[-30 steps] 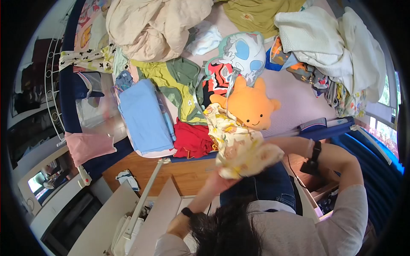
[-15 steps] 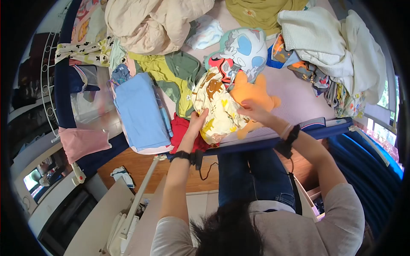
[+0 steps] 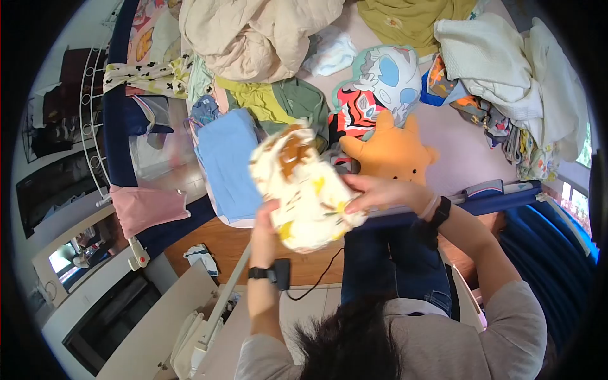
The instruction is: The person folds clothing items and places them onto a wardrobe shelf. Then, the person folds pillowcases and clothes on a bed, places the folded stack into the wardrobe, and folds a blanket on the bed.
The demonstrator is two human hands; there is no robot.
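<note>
A bunched cream cloth with brown and yellow print is held up over the bed's near edge, slightly blurred. My left hand is closed on its lower left side. My right hand pinches its right side. Whether it is a garment, I cannot tell. Behind my right hand lies an orange plush toy, partly covered by that hand. To the left of the cloth is a folded light blue cloth.
A grey and red cartoon-shaped cushion lies beyond the plush. Yellow-green clothing, a beige quilt and white blankets cover other parts of the bed. A pink cloth hangs over the left rail.
Both hands have lifted the cream cloth off the bed and brought it left and nearer my body. More of the plush and cushion shows. The whole view has shifted slightly.
</note>
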